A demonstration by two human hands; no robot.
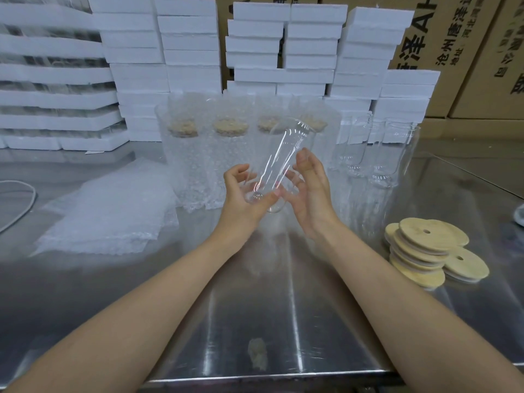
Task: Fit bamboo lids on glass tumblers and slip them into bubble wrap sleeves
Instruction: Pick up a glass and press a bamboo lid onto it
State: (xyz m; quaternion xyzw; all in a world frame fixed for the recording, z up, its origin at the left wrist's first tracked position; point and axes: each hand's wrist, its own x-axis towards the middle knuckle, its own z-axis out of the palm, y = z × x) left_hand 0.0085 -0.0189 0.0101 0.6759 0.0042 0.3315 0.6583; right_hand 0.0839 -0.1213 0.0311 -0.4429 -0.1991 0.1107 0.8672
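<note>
Holding a clear glass tumbler, mouth toward 1 o'clock, the left hand curls round its base and the right hand cups its side. No lid yet; next probably needs a round bamboo lid from 4 o'clock.

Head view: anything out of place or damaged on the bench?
A greyish scrap or smear lies on the steel table near its front edge, stray among the supplies. The bamboo lid stack sits skewed, lids offset. The tumbler held by left hand and right hand looks intact.
</note>
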